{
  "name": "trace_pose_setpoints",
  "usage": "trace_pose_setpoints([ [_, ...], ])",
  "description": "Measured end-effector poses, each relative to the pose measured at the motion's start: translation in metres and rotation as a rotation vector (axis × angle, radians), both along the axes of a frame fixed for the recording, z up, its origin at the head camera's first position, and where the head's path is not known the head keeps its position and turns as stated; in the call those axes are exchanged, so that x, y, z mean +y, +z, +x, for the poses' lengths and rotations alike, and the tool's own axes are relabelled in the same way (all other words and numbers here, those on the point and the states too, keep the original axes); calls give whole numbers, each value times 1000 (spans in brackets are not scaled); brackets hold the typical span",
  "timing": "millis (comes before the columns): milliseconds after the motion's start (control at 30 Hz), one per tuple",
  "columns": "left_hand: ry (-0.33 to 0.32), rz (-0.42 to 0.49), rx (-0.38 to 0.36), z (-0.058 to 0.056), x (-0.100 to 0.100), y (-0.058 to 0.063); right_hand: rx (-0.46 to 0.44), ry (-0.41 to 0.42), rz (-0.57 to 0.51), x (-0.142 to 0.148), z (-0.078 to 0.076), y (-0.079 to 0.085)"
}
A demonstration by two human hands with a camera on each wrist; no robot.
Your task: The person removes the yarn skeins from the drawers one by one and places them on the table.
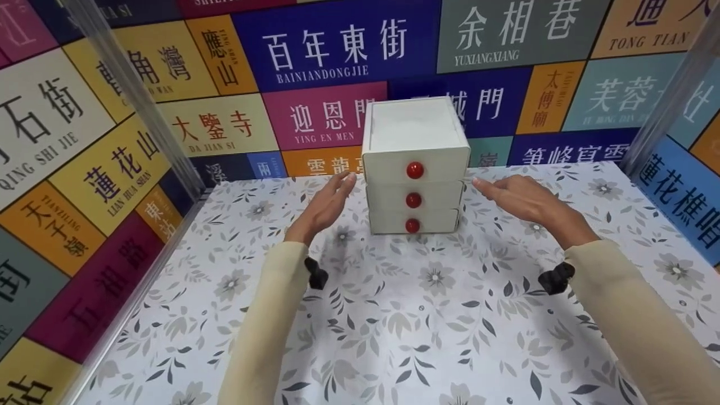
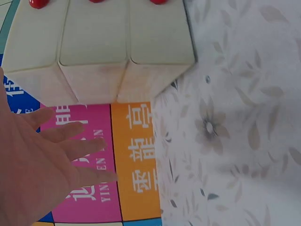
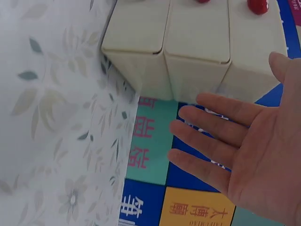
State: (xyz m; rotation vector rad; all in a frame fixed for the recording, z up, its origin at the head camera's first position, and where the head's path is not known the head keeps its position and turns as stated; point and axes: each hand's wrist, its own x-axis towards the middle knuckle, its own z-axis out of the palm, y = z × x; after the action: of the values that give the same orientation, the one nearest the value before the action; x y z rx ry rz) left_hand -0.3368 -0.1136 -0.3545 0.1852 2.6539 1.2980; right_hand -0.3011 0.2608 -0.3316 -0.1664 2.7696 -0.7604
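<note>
- Cream sleeves (image 1: 259, 332) reach over the floral worktop (image 1: 388, 371) toward its far edge, a black fitting (image 1: 316, 274) beneath each cuff.
- Left hand (image 1: 325, 205) angles inward, fingers extended; the right hand (image 1: 529, 199) leans in from the opposite side, fingers straight and spread, palm inward. The hands are well apart, both unclasped.
- Writing on the colourful backdrop (image 1: 343, 42) reads "百年東街 BAINIANDONGJIE", "YUXIANGXIANG", "TONG TIAN", "YING EN MEN", "DA JIAN SI" and, at left, "LIAN HUA SHAN".
- White drawer unit (image 1: 416, 125) stands upright near the middle of the worktop's far edge, between the hands, its three red knobs (image 1: 414, 170) facing the person. Fingertips hover just beside either side, slim gaps showing in the head view.
</note>
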Motion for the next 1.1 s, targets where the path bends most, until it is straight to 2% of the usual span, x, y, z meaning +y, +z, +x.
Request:
trace_pose_setpoints([
  [233,17,142,51,-9,18,5,-11,32,-223,-22,-1,0],
  [433,1,348,96,-16,30,11,-19,40,-367,-41,-2,-5],
  [533,-6,415,131,-18,36,14,-8,29,-437,-50,-3,-8],
  [700,-2,475,137,-23,43,17,-34,16,-609,-65,-8,-11],
  [933,25,571,62,-31,46,21,-138,10,-767,-84,-15,-15],
  [1100,29,553,50,-36,48,27,-181,-9,-843,-97,-19,-17],
])
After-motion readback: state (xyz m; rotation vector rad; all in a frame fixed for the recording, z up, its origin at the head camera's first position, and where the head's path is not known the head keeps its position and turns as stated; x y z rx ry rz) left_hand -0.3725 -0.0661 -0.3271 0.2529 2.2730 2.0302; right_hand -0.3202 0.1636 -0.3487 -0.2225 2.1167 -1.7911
